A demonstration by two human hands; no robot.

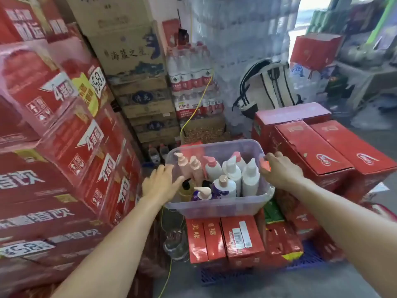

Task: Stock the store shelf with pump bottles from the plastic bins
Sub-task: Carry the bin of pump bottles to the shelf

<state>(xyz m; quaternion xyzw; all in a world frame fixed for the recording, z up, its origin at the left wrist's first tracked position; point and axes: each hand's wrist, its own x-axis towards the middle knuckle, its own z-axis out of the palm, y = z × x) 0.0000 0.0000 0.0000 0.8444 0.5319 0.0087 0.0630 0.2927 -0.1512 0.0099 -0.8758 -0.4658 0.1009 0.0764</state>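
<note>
A clear plastic bin (221,206) rests on a stack of red cartons in the middle of the view. Several pump bottles stand inside it: white ones (250,178) on the right, pink ones (194,167) at the back left, and purple and amber ones at the front. My left hand (161,182) lies against the bin's left rim with its fingers spread. My right hand (279,168) is at the right rim, fingers curled over the edge. Neither hand holds a bottle. No store shelf is in view.
Tall stacks of red cartons (64,147) wall in the left side. Brown cardboard boxes (133,61) and packs of water bottles (191,80) stand behind. More red cartons (322,147) sit on the right. A yellow cable (169,274) runs down to the floor.
</note>
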